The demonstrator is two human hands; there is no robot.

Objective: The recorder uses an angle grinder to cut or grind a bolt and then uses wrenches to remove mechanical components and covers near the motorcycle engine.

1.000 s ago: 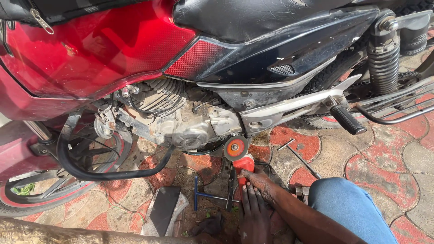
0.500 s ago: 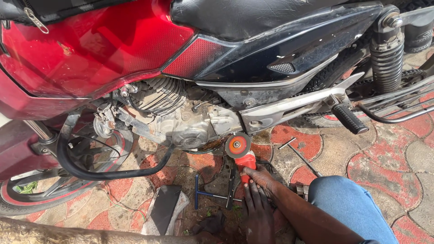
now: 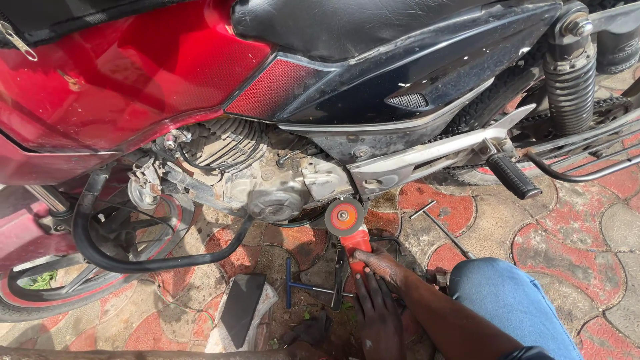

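Head view: right hand [image 3: 383, 263] grips the red grinder [image 3: 353, 243], disc just under the engine [image 3: 267, 193]; left hand [image 3: 379, 313] lies flat beside it. No labels show. Hands and grinder unchanged from before.

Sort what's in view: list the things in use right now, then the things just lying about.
In use:
right hand
left hand
red angle grinder
motorcycle engine

Lying about:
blue T-handle wrench
steel T-bar wrench
dark flat slab

- No packages, signs or screens in view.
- One possible label: faint pale marking on dark cylindrical part [image 3: 619, 45], far right beside rear shock spring; shape unclear, too small to tell.
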